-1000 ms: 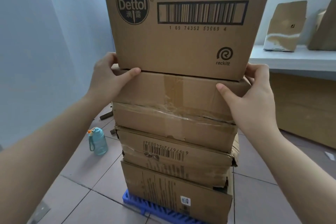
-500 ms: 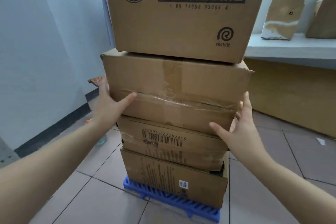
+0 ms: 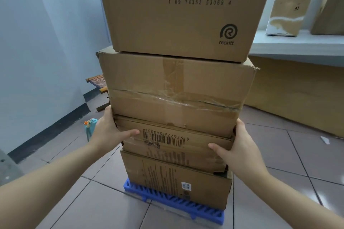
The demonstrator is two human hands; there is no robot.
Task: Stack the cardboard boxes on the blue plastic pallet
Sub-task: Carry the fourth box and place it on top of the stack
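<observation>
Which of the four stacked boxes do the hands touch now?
The second box from the bottom, with the upside-down barcode; left hand and right hand grip its sides.

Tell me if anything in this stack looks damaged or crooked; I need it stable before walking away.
The taped brown cardboard box, second from top, has wrinkled, split tape and a frayed right corner. The barcoded box under it is crushed and torn at its right end, beside the right hand. The boxes' edges don't line up.
</observation>
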